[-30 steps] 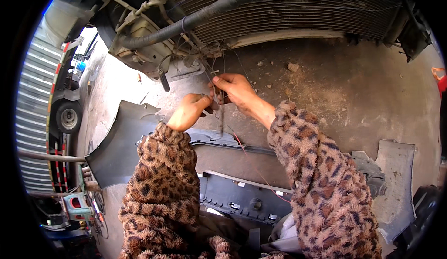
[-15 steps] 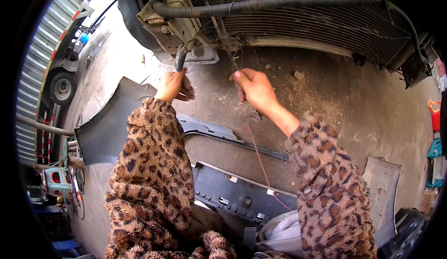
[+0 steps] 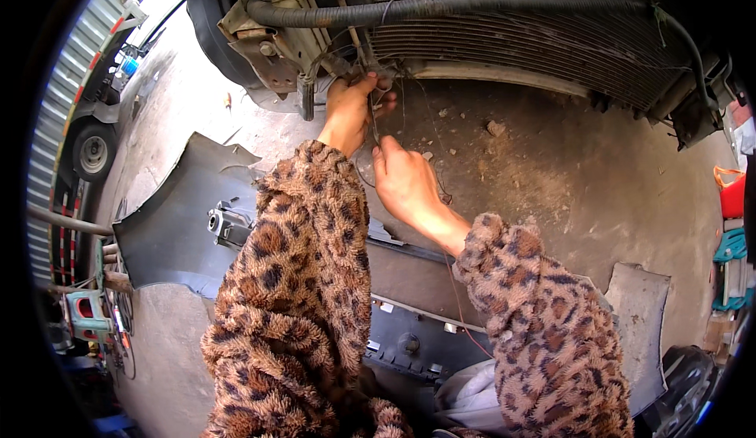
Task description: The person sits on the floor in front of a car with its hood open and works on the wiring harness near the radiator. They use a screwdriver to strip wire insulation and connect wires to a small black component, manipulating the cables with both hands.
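Below the car's exposed front, my left hand (image 3: 353,111) is raised to a tangle of thin wires (image 3: 398,83) beside a metal bracket (image 3: 276,56), its fingers curled on the wiring. My right hand (image 3: 405,186), lower and to the right, has its fingertips closed around a hanging wire. A short dark cylindrical part (image 3: 307,98) points down from the bracket, left of my left hand. A ribbed black hose (image 3: 472,3) crosses the finned radiator (image 3: 520,44). A thin red wire (image 3: 458,304) trails down past my right sleeve.
Dark body panels (image 3: 173,217) and a long trim piece (image 3: 409,343) lie on the concrete floor (image 3: 551,178), with a grey sheet (image 3: 638,328) at right. At left are a corrugated vehicle side, a wheel (image 3: 93,153) and a stool (image 3: 88,312); at right, a red container (image 3: 731,195).
My left hand has moved up and right from beside the hanging cylindrical part onto the wire tangle. My right hand has come down a little, still on the wire.
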{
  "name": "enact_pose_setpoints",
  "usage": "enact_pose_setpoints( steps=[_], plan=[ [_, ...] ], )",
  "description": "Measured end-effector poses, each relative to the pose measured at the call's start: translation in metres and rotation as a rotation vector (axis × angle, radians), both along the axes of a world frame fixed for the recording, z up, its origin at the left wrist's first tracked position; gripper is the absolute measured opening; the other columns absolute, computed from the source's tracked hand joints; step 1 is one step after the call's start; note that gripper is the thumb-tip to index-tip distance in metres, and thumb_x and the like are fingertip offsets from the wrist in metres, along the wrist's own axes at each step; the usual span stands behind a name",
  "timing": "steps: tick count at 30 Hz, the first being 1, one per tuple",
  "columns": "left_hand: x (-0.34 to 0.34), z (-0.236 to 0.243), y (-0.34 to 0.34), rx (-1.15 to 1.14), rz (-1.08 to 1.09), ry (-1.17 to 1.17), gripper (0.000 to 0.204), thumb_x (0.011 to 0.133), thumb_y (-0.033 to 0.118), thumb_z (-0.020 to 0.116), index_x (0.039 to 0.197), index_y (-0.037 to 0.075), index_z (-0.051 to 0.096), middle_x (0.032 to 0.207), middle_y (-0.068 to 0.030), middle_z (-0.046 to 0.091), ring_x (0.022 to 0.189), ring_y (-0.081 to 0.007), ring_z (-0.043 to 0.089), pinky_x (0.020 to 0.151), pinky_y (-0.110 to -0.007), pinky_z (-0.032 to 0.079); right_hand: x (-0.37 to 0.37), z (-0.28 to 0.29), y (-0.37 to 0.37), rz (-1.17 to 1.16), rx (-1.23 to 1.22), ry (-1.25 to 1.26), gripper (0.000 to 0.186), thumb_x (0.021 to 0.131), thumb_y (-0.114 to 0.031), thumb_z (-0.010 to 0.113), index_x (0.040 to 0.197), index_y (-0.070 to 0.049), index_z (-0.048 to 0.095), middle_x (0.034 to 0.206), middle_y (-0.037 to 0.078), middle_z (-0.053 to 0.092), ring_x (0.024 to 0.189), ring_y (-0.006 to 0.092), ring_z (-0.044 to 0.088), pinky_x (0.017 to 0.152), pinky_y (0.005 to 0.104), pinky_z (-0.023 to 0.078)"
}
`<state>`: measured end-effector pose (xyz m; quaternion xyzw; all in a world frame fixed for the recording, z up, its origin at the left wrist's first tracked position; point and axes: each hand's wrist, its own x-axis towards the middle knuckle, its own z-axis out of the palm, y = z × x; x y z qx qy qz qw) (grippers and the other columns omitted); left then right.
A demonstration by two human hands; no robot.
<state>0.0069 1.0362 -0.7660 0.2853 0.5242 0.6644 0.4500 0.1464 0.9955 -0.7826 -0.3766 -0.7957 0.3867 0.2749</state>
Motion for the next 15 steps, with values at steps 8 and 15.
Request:
enact_pose_setpoints(
  steps=[8,15],
  plan=[
    [-0.048,-0.025,-0.001,-0.153,0.240,0.794,0.019,0.088,0.019,0.060,0.093,0.001,0.060,0.067,-0.0021,0.053,0.054,-0.0108,0.044,0.047,-0.026,0.035,-0.009,-0.003,0.026,0.031,-0.043,0.146,0.025,0.093,-0.020,0.046,0.090,0.003,0.055,0.087,0.021,0.054,0.079,0.0342,0.054,0.070,0.0428,0.045],
    [-0.038,-0.020,0.008,-0.106,0.110,0.963,0.027,0.087,0.021,0.060,0.096,-0.004,0.063,0.092,-0.0207,0.066,0.085,-0.0294,0.062,0.074,-0.037,0.045,-0.017,0.016,0.090,-0.217,0.488,0.405,0.021,0.085,-0.008,0.050,0.104,-0.001,0.056,0.102,0.016,0.057,0.090,0.0370,0.057,0.076,0.0410,0.046]
  ],
)
